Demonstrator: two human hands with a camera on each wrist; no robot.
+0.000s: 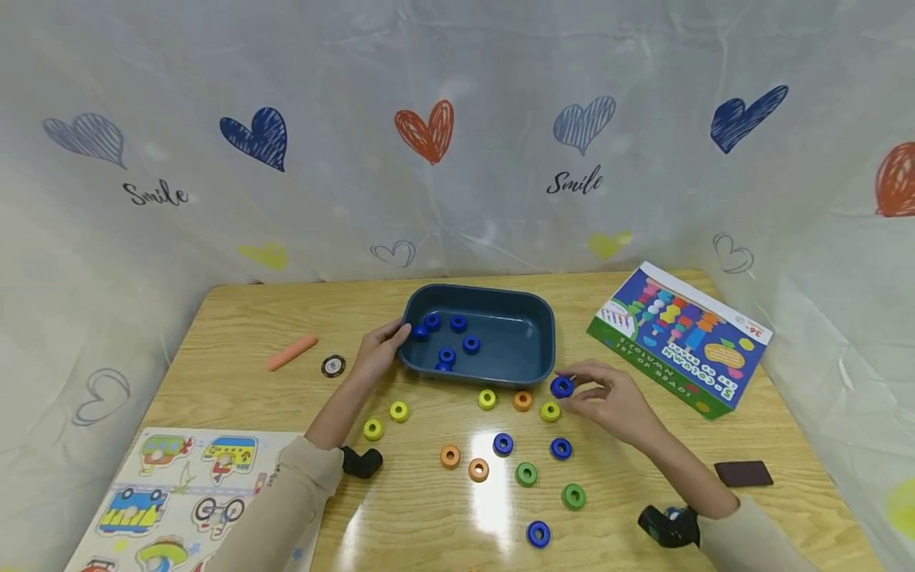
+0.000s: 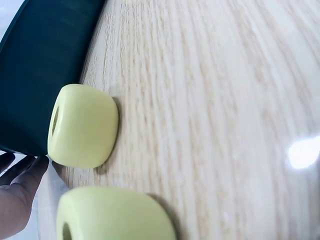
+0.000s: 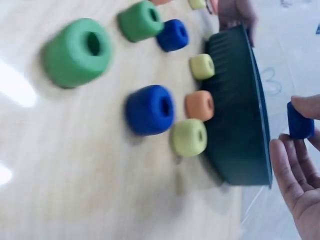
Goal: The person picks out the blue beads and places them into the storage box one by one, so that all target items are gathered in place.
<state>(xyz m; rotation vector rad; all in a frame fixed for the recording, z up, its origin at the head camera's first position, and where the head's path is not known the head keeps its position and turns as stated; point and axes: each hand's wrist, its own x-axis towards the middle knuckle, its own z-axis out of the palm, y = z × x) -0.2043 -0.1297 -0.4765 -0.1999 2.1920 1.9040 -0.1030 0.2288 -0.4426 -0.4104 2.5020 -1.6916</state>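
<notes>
My right hand (image 1: 608, 401) pinches a blue bead (image 1: 562, 387) with a hole through it, between thumb and fingertips. In the right wrist view this blue bead (image 3: 299, 122) is held up beside the bin's rim. A dark teal bin (image 1: 507, 376) lies at the back middle of the table, with several blue beads (image 1: 458, 323) inside toward its left. On its left end my left hand (image 1: 379, 349) grips the rim, thumb over the edge. In the left wrist view, those fingers (image 2: 35, 170) are at the bin's end, close to a yellow bead (image 2: 85, 127).
Loose yellow, orange, green (image 1: 573, 496) and blue beads (image 1: 538, 534) lie in front of the bin. A bead set box (image 1: 672, 342) stands at the right, near a dark flat piece (image 1: 743, 473). An orange stick (image 1: 292, 352), a round chip (image 1: 333, 365) and a picture puzzle board (image 1: 179, 469) are at left.
</notes>
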